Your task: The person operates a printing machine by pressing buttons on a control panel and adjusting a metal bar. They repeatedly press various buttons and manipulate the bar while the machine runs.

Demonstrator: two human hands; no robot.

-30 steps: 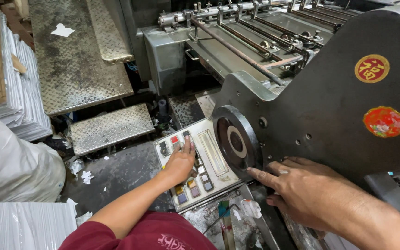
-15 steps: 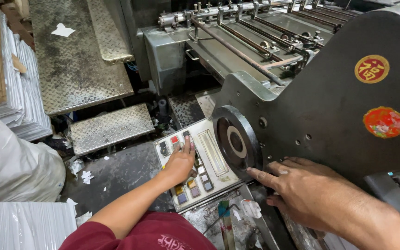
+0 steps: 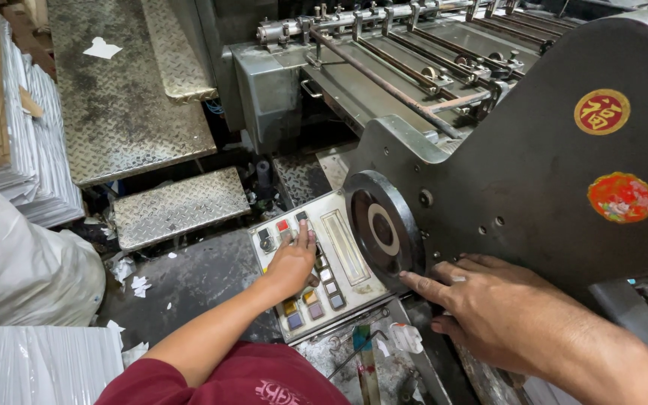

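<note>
Left grip (image 3: 294, 259) rests flat on the control panel (image 3: 316, 262), fingers loosely spread and closed round nothing, with the forefinger laid up along the row of square buttons (image 3: 322, 283) toward a red one near the panel's top. Right grip (image 3: 489, 311) is likewise empty: the palm lies open against the dark side frame (image 3: 534, 172) of the machine, fingertips pointing toward the round black handwheel (image 3: 384, 229) just beyond them (touching the wheel's rim or only near it, I cannot tell).

That panel sits tilted between the two grips, fixed to the machine's flank. It looks like rigid metal, worn and grimy, and its buttons probably want a firm, straight press from one fingertip rather than any grasp. The handwheel looks heavy and stiff, with a smooth rim likely slick from oil; its outer edge is the place to take hold.

Farther out from the left grip lie checker-plate steps (image 3: 178, 206), paper scraps on the floor (image 3: 181, 285), a white sack (image 3: 16, 259) and stacked white sheets (image 3: 31, 150). Beyond the right grip run the machine's rollers and bars (image 3: 406, 67).
</note>
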